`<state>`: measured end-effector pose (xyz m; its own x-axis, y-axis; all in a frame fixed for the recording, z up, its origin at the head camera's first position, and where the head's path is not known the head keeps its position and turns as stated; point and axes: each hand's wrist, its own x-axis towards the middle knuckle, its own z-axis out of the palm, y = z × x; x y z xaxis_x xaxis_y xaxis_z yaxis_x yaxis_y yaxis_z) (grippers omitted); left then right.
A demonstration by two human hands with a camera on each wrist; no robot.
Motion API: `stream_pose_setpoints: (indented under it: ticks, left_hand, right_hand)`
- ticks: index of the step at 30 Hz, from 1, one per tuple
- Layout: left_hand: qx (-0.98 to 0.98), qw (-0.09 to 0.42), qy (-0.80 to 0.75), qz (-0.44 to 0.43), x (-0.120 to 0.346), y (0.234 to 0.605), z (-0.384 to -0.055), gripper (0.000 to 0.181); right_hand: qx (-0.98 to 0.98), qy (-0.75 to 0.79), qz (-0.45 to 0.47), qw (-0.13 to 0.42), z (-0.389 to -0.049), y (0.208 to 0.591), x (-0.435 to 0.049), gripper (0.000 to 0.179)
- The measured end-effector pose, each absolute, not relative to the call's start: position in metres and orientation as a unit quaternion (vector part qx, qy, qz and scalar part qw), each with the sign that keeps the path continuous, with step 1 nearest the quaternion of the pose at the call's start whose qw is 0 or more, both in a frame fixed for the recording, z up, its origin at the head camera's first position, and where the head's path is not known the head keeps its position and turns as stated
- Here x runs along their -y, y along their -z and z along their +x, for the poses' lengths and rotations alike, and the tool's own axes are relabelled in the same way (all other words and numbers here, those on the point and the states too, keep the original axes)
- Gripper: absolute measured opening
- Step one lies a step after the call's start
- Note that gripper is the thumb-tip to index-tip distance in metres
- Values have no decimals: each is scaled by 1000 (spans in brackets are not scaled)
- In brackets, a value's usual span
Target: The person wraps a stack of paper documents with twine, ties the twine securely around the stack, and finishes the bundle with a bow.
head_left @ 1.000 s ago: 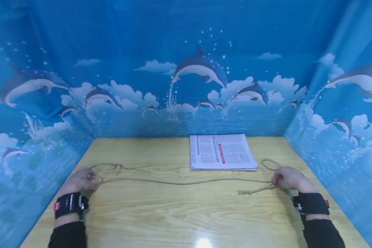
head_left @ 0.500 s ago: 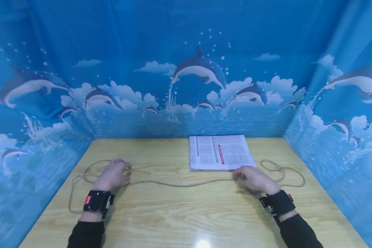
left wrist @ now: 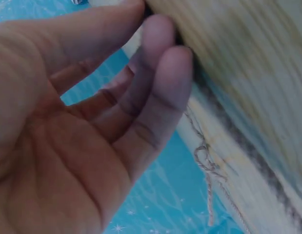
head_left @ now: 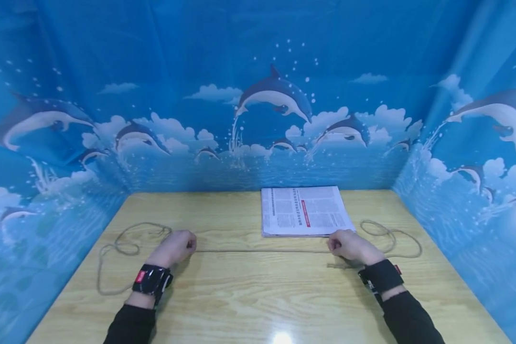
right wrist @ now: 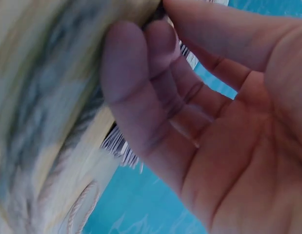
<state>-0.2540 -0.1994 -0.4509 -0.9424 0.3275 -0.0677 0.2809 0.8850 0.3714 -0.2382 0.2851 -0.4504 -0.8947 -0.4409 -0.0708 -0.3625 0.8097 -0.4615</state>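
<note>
A thin tan rope [head_left: 262,251] runs straight and taut across the table between both hands. Its left part passes into the curled fingers of my left hand [head_left: 175,247], which pinches it. On the other side, my right hand [head_left: 353,245] grips the rope just in front of the newspapers. Slack rope lies in loose curves beyond each hand. The left wrist view shows a small knot [left wrist: 205,161] with a short tail beside the fingers. A frayed knotted end [head_left: 336,265] lies below my right hand. The exact pinch points are hidden behind the fingertips.
A stack of newspapers [head_left: 307,212] lies at the back of the wooden table [head_left: 249,296], right of centre. A blue dolphin-printed curtain [head_left: 189,167] stands along the back and both sides.
My left hand has moved right from the table's left edge, and my right hand has moved left. The rope between them, slightly wavy before, is now straight. Loose rope lies behind the left hand.
</note>
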Motion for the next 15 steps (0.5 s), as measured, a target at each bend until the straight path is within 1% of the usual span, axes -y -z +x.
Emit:
stream_pose_setpoints:
  ticks: [2,6,12,15]
  left_hand:
    - [-968,53,-180,169,202,453,-255,18]
    - [-967,49,-181,175,203,455,-258,18]
    - [-968,32,-168,184,201,456,-259,16]
    - [-969,38,-165,178,199,457,-256,12]
  right_hand:
    - [-946,232,-203,99,-239,449,-287,14]
    - [-944,240,-196,111,-241,449,-293,12]
    - [-944,239,-201,103,-241,450,-301,14]
    - [-945,236,-201,107,-240,449,-303,14]
